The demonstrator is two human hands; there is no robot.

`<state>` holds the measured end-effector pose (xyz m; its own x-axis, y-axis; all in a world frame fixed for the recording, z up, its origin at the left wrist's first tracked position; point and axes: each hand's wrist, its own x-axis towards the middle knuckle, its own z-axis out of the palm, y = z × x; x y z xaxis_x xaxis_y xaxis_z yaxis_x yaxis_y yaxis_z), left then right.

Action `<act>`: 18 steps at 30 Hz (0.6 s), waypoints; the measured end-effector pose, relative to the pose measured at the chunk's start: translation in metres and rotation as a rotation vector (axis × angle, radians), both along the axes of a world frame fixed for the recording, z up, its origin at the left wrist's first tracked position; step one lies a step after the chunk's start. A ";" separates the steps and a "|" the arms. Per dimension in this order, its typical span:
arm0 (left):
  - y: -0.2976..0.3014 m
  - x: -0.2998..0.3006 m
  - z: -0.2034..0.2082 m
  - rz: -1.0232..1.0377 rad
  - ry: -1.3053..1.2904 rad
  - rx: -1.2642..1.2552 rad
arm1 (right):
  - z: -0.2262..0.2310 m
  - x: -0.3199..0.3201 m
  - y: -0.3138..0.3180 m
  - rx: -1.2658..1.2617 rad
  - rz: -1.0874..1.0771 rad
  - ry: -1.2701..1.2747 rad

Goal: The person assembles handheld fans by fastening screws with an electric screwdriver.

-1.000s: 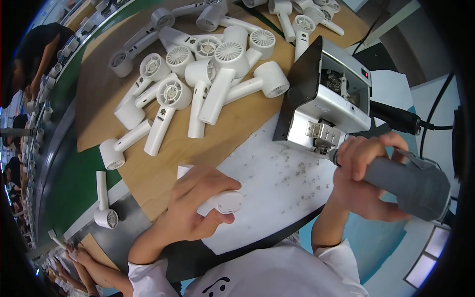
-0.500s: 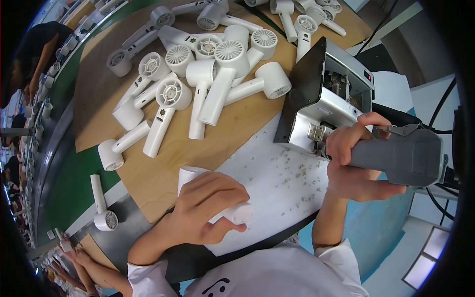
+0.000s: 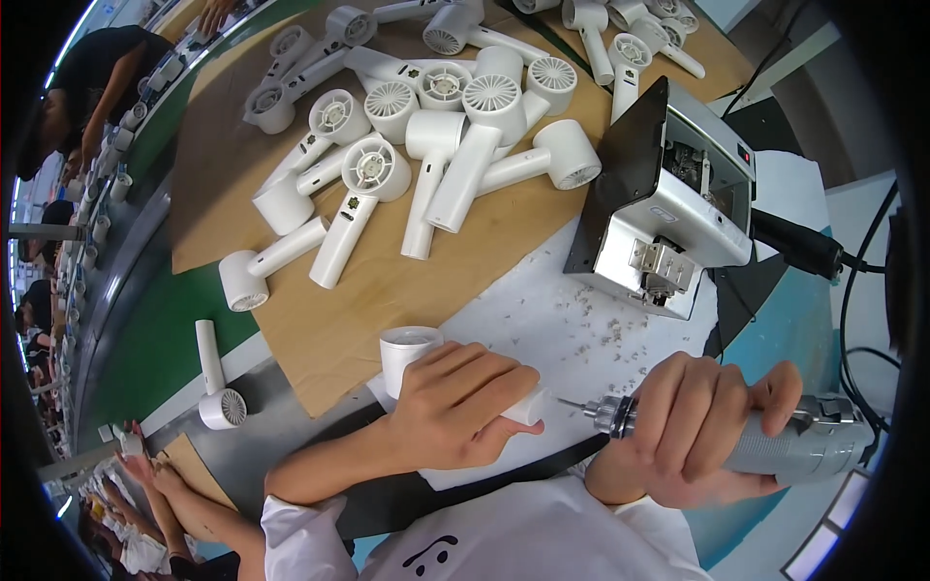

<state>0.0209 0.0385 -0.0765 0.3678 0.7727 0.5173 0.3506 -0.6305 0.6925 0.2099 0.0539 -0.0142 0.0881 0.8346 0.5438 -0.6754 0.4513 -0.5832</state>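
Observation:
My left hand (image 3: 463, 405) is wrapped round the handle of a white handheld fan (image 3: 395, 362), whose round head sticks out at the far left of my fingers. The handle's end shows by my thumb. In my right hand (image 3: 690, 426) is a grey electric screwdriver (image 3: 814, 443), lying nearly level and gripped round its body. Its thin bit points left at the handle's end, close to it; whether they touch I cannot tell. Beyond my right hand stands a silver and black screw feeder (image 3: 678, 208).
Several white handheld fans (image 3: 489, 107) lie heaped on brown cardboard (image 3: 320, 358). One more fan (image 3: 223, 408) rests on the metal bench at left. Small specks dot the white sheet (image 3: 542, 310). Cables (image 3: 852, 320) hang at right. Other people's arms (image 3: 194, 494) show at left.
My right hand has brought the screwdriver down and away from the screw feeder, its bit now facing the fan's handle. The view has shifted slightly. My left hand keeps its hold.

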 end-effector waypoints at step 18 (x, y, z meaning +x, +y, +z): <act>-0.005 0.006 -0.003 0.043 0.002 -0.059 | -0.015 -0.012 -0.002 -0.019 0.065 0.051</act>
<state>0.0267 0.0339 -0.0797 0.3351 0.8169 0.4694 0.3778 -0.5729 0.7274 0.1979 0.0515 -0.0289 0.0610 0.8496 0.5240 -0.7321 0.3949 -0.5551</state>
